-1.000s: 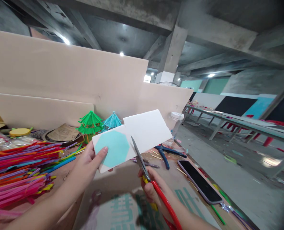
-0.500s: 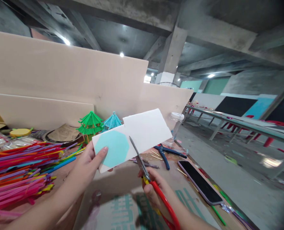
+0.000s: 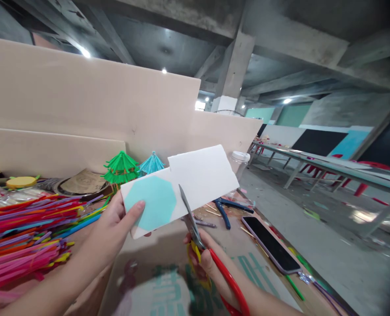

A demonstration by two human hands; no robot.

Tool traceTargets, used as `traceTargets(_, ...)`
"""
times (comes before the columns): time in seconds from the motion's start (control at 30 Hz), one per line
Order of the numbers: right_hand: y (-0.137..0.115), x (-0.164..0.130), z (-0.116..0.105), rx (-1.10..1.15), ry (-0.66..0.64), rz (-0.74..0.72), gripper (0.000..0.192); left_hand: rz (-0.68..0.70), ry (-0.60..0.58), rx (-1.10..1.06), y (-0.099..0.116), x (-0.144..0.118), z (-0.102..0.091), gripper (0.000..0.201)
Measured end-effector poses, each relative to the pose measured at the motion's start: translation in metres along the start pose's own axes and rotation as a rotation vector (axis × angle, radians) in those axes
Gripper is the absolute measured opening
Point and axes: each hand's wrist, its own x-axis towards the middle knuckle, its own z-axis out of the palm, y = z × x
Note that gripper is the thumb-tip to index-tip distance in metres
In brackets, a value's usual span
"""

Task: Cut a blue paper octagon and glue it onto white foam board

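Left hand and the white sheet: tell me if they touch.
Touching. The head view shows the left hand pinching the white sheet, thumb pressed on its teal octagon.

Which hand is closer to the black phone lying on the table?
Right. The right hand, holding scissors, is just left of the phone; the left hand is farther left, holding the white sheet.

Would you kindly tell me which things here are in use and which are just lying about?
In use:
white foam sheet with a turquoise octagon
red-handled scissors

Lying about:
black smartphone
bundle of coloured plastic straws
green paper umbrella
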Motion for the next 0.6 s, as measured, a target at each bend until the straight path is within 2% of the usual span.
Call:
traceTargets(0.23,-0.006,0.000,0.006,0.153,-0.080,0.023,0.061,0.027,-0.036,0.012,-0.007,0.005,-0.004,0.071)
traceTargets(0.4,-0.002,0.000,0.004,0.130,-0.052,0.030,0.058,0.049,-0.002,0.005,-0.002,0.006,-0.006,0.068)
traceTargets(0.6,0.003,0.002,0.002,0.039,-0.050,0.039,0.061,0.125,0.060,-0.051,0.002,0.029,-0.032,0.058)
